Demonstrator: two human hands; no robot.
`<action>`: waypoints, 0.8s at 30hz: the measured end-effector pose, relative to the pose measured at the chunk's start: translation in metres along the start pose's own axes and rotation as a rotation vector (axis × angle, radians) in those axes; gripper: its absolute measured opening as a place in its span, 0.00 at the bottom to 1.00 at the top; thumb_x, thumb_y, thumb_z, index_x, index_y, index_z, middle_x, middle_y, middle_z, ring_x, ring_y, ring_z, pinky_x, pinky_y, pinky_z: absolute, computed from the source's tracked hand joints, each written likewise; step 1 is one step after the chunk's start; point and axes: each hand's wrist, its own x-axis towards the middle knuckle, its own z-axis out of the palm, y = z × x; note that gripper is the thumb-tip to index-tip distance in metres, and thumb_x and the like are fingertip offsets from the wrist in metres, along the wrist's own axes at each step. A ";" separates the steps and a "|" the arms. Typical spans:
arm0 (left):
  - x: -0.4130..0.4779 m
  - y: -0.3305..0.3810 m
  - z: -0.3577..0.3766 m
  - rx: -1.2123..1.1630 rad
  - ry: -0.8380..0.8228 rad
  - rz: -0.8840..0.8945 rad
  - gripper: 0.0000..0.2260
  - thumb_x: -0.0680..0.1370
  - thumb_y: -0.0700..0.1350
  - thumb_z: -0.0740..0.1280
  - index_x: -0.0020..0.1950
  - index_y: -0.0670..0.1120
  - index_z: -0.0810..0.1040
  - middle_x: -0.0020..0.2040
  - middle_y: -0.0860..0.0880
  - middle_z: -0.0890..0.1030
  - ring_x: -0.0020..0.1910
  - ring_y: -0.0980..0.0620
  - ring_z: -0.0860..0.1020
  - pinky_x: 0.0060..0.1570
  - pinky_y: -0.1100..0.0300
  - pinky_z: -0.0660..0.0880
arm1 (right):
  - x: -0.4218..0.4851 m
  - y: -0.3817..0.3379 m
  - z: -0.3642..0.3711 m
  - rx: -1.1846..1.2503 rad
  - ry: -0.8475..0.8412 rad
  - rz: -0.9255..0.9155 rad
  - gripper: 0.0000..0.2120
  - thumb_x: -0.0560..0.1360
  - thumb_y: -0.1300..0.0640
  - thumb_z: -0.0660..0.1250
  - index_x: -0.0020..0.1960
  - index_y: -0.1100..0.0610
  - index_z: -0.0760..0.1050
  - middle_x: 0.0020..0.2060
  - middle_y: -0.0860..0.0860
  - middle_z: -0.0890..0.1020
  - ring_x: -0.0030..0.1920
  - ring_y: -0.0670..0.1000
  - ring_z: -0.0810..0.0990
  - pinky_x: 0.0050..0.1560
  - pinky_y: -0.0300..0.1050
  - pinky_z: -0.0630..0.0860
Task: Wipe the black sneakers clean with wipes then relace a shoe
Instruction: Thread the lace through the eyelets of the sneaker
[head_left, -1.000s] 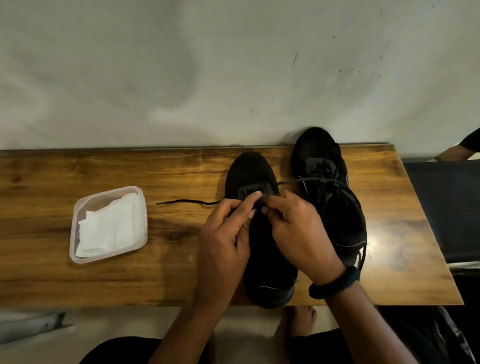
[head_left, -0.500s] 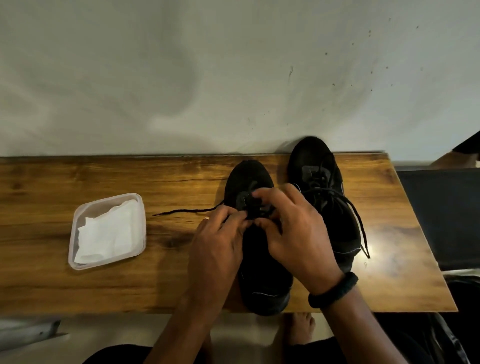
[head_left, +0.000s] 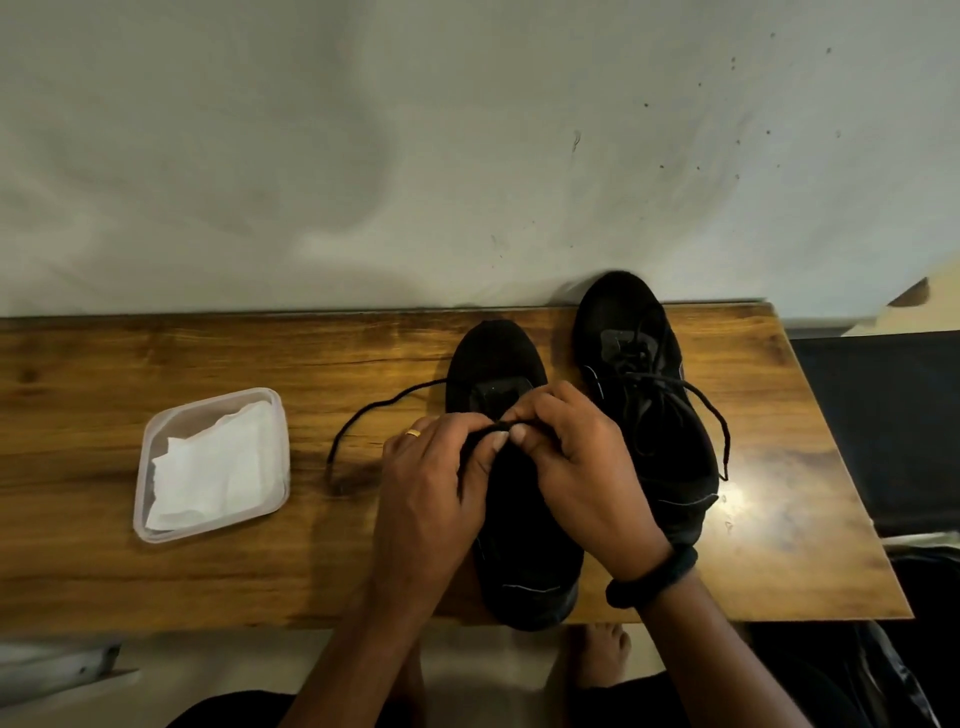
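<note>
Two black sneakers stand side by side on the wooden table (head_left: 156, 587), toes toward the wall. The left sneaker (head_left: 496, 358) lies under both hands, its heel at the table's front edge. My left hand (head_left: 431, 493) and my right hand (head_left: 576, 467) meet over its lacing area, fingertips pinching the black lace (head_left: 363, 415). The lace's free end curls out to the left across the wood. The right sneaker (head_left: 654, 415) is laced, its lace ends hanging loose on its right side.
A clear plastic tub (head_left: 150, 519) holding white wipes (head_left: 208, 467) sits on the table's left half. A pale wall rises right behind the table. A dark surface (head_left: 883, 426) lies beyond the table's right edge. Bare feet show below the front edge.
Both hands have shifted slightly nearer along the left sneaker, uncovering more of its tongue. The lace's free end, nearly straight before, now curves in a loop on the wood.
</note>
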 end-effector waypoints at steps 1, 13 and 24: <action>0.000 0.000 0.001 0.008 0.008 0.001 0.13 0.81 0.53 0.62 0.55 0.46 0.80 0.47 0.51 0.83 0.48 0.66 0.69 0.49 0.56 0.71 | 0.000 -0.001 -0.002 0.070 -0.027 0.063 0.06 0.79 0.63 0.67 0.52 0.54 0.81 0.47 0.44 0.80 0.52 0.45 0.79 0.53 0.51 0.79; 0.001 -0.004 -0.001 -0.225 0.003 -0.149 0.13 0.79 0.56 0.67 0.52 0.47 0.82 0.46 0.57 0.82 0.46 0.60 0.80 0.44 0.59 0.77 | 0.000 -0.009 -0.013 0.791 -0.135 0.464 0.10 0.82 0.63 0.62 0.57 0.57 0.82 0.38 0.53 0.81 0.47 0.55 0.79 0.61 0.57 0.76; 0.001 -0.004 -0.003 -0.173 0.006 -0.107 0.09 0.78 0.49 0.70 0.53 0.45 0.83 0.48 0.54 0.81 0.48 0.62 0.77 0.48 0.74 0.72 | -0.002 -0.010 -0.016 0.186 -0.127 0.173 0.13 0.75 0.63 0.73 0.58 0.52 0.82 0.49 0.44 0.85 0.53 0.39 0.82 0.56 0.39 0.80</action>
